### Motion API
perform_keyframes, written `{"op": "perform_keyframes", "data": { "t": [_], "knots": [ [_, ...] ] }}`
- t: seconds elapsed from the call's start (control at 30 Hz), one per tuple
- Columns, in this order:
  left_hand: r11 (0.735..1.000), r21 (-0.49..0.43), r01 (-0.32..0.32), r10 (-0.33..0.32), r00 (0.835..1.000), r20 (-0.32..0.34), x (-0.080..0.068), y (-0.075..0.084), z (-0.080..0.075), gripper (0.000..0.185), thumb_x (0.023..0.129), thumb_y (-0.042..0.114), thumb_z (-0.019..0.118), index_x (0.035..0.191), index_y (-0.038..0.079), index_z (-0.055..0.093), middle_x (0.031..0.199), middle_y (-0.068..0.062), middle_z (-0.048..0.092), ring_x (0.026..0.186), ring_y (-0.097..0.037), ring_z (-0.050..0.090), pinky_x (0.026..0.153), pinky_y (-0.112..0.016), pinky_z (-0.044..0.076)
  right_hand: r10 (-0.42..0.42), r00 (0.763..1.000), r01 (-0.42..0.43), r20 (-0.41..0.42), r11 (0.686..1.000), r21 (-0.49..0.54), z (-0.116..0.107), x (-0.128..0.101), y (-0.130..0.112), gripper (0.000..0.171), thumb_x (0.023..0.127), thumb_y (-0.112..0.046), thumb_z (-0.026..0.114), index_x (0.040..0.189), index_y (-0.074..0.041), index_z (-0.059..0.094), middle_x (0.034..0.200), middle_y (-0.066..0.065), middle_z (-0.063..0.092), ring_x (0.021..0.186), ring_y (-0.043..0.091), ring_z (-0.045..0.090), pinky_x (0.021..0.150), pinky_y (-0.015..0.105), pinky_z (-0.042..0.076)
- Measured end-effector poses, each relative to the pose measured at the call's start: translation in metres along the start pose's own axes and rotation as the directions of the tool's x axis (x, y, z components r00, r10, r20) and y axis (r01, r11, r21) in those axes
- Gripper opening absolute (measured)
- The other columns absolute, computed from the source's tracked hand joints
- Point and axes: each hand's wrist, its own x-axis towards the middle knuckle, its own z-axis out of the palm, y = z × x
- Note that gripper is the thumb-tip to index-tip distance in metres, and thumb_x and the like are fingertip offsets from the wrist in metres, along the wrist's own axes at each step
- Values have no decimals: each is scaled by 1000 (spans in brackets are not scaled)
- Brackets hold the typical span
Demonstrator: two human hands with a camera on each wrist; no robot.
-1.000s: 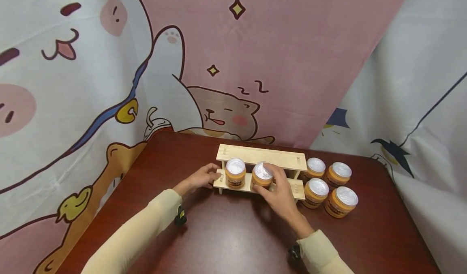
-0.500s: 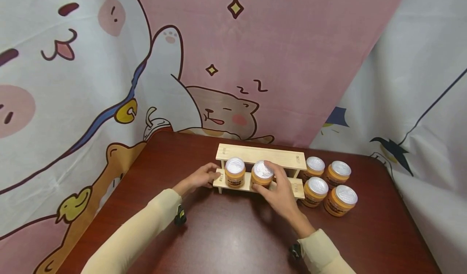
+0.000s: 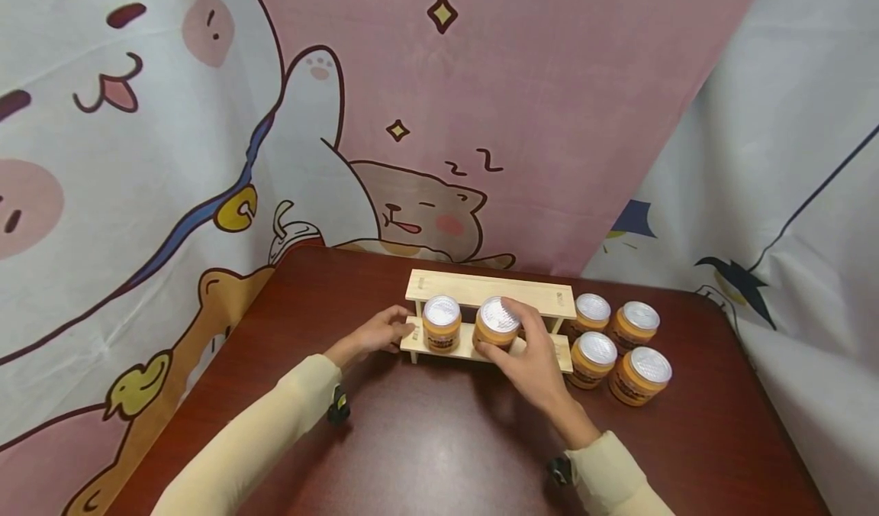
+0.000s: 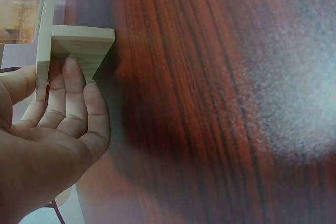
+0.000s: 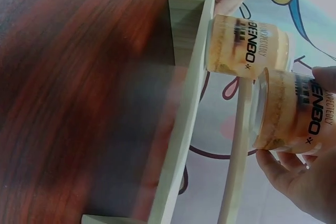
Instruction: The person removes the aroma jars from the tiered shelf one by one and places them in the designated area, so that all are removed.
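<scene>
A two-tier wooden rack [image 3: 491, 292] stands on the table. My left hand [image 3: 374, 334] grips the left end of its lower shelf. In the left wrist view the thumb lies on top of the shelf's end and the fingers [image 4: 73, 103] curl beneath. One orange jar with a silvery lid [image 3: 442, 324] stands upright on that shelf, toward the left. Fingers and thumb of my right hand [image 3: 539, 363] hold a second such jar [image 3: 496, 325] by its sides. The right wrist view shows this held jar [image 5: 294, 111] apart from the lower shelf board [image 5: 181, 124], raised off it.
Several more orange jars [image 3: 639, 378] stand grouped on the table just right of the rack. The dark red-brown table [image 3: 412, 447] extends in front of the rack. Behind it hangs a cartoon-print cloth [image 3: 549, 157], with pale cloth at the right side too.
The right hand has lifted its jar slightly off the lower shelf and moved a little to the right. My left hand keeps its grip on the rack; the other jars stay put.
</scene>
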Motion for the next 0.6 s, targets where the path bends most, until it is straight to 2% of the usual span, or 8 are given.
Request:
{"op": "perform_keyframes", "data": {
  "t": [0.27,0.5,0.6],
  "knots": [
    [1000,1,2,-2,1000,-5,-1,1,1,38,103,23,55,134,4,48,106,-14,68,85,-18,67,77,-43,57,-17,1000,17,-7,1000,-20,-8,-1,-7,77,72,-10,90,139,-12,53,134,10,56,120,20,55,97,41,50],
    [1000,2,8,-8,1000,-11,0,1,0,36,103,23,55,133,5,49,106,-12,69,86,-18,67,78,-41,57,-35,999,35,-16,999,-37,-15,-3,-10,76,71,-12,91,137,-11,53,135,8,56,122,17,54,98,14,42],
    [1000,6,13,-13,1000,-17,0,1,0,34,103,24,56,131,6,49,105,-11,69,85,-18,66,77,-39,56,-31,999,31,-19,998,-47,-17,-5,-9,77,71,-13,91,138,-11,53,136,7,56,122,17,55,97,13,42]
  ]
}}
